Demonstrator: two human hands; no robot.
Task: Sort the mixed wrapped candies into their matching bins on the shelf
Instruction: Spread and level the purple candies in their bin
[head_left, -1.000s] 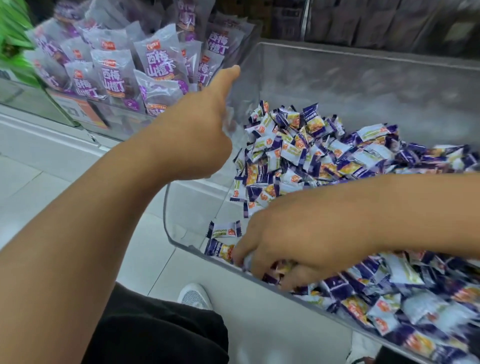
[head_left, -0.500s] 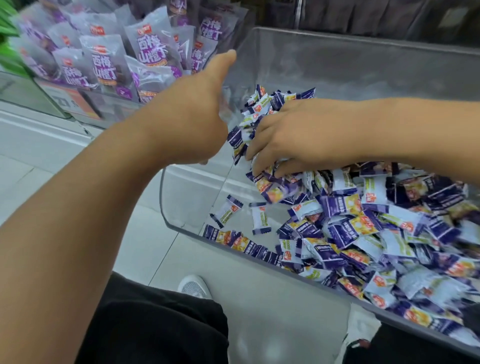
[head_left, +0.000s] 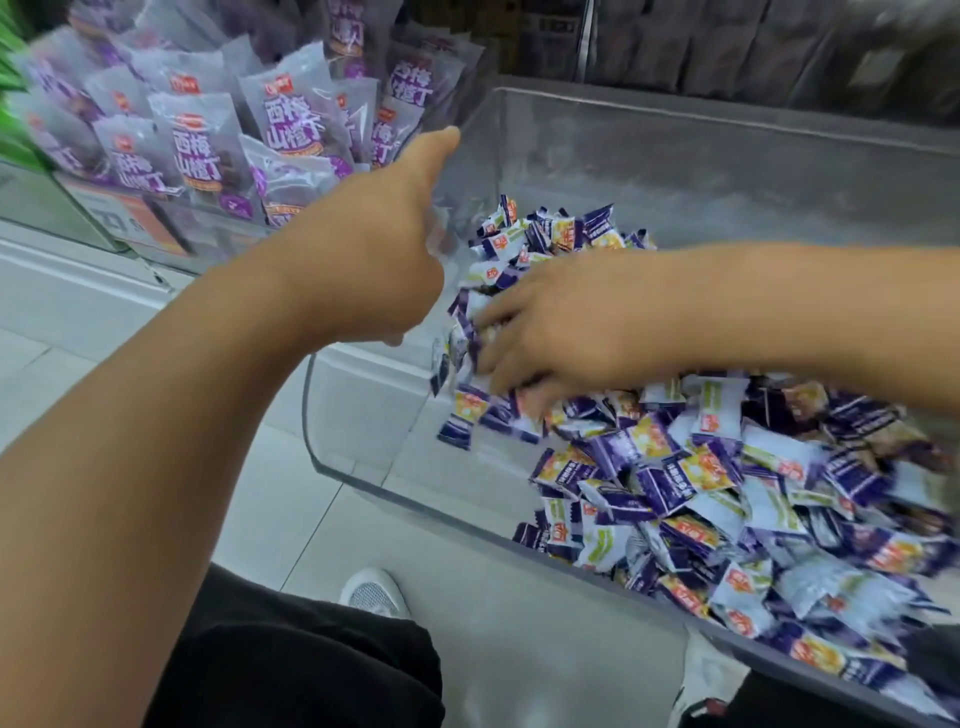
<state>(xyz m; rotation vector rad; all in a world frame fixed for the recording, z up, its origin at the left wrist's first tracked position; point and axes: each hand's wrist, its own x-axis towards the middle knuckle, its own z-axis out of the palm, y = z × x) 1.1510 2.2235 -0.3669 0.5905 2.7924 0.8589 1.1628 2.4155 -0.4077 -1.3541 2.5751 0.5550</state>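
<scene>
— Since you've got the head view up, what do the wrapped candies (head_left: 691, 483) look like?

— Small pillow packs w/ crimped ends, mostly dark purple and white, w/ orange, yellow and pale green patches plus a small red mark on many. Print is too blurred to read.

— Where are they?

— Heaped in the clear bin (head_left: 727, 156), piled thick twd the right and front wall, thinner at the left where bare bin floor shows. A few lie apart near the left edge of the heap.

— Right hand (head_left: 561, 332)?

— Palm down on the left slope of the heap, fingers pointing left and bent into the candies; some wrappers sit right at the fingertips. Motion blur there, so can't tell whether its grip is pinching any piece or just pressing on them.

— Left hand (head_left: 374, 260)?

— Over the bin's left wall, seen from the back, thumb stuck out twd the far side. Fingers curl under, out of sight; can't tell if that grip holds anything.

— Anything beside the bin?

— Purple-and-grey snack bags (head_left: 208, 150) w/ Chinese print, standing in the next bin to the left. White shoe (head_left: 374, 592) on the tiled floor (head_left: 78, 322) below.
</scene>
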